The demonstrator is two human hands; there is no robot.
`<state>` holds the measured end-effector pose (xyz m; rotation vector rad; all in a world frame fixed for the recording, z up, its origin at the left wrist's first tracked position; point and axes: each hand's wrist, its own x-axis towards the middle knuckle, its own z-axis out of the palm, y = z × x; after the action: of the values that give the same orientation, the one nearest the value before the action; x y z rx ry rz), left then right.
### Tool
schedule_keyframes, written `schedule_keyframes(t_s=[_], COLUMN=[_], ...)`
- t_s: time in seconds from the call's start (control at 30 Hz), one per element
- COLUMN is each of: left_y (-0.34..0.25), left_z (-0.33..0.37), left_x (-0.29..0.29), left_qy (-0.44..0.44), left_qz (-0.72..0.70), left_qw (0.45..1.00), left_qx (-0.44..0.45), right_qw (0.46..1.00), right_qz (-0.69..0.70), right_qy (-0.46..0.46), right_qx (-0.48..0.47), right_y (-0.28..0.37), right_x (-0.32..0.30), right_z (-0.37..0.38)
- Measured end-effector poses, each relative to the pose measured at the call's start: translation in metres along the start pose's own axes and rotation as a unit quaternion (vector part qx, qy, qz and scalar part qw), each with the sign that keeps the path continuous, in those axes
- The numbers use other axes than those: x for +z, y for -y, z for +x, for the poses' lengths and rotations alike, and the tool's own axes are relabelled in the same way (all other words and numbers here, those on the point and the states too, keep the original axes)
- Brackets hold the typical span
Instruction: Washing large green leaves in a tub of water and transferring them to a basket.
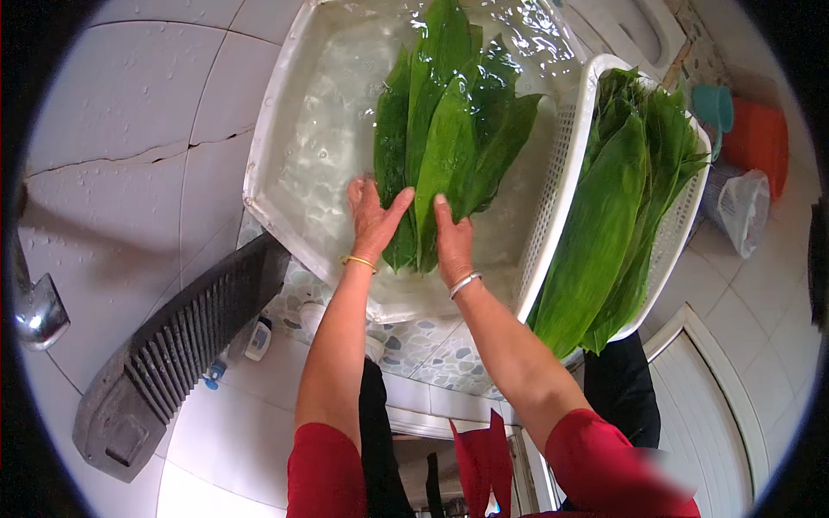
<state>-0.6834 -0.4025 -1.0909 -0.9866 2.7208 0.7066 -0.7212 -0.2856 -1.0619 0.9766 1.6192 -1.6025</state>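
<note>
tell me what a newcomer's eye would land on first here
Probably the long green leaves in the water-filled white tub at top centre, with the left hand and right hand at their lower ends. Next, the leaf pile in the white basket at right, and the dark ribbed board at lower left.

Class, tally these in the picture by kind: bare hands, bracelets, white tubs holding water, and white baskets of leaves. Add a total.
Bare hands: 2 (left hand, right hand)
Bracelets: 2 (gold-coloured bracelet, silver-coloured bracelet)
White tub holding water: 1
White basket of leaves: 1
Total: 6
</note>
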Motion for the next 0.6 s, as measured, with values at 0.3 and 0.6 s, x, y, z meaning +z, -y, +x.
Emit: schedule_keyframes(t_s=[0.3,0.6], left_y=[0.008,-0.005], left_z=[0.004,-0.015], left_x=[0.01,-0.016], left_qy=[0.135,0.256], left_qz=[-0.358,-0.695], left_qw=[0.901,0.583], left_qx=[-0.206,-0.334], right_qw=[0.984,0.945], right_qz=[-0.106,-0.192], right_qy=[0.057,0.044], right_qx=[-0.134,-0.262], right_y=[0.009,0.023], right_x=[0.005,0.008], right_z=[0.007,-0.001])
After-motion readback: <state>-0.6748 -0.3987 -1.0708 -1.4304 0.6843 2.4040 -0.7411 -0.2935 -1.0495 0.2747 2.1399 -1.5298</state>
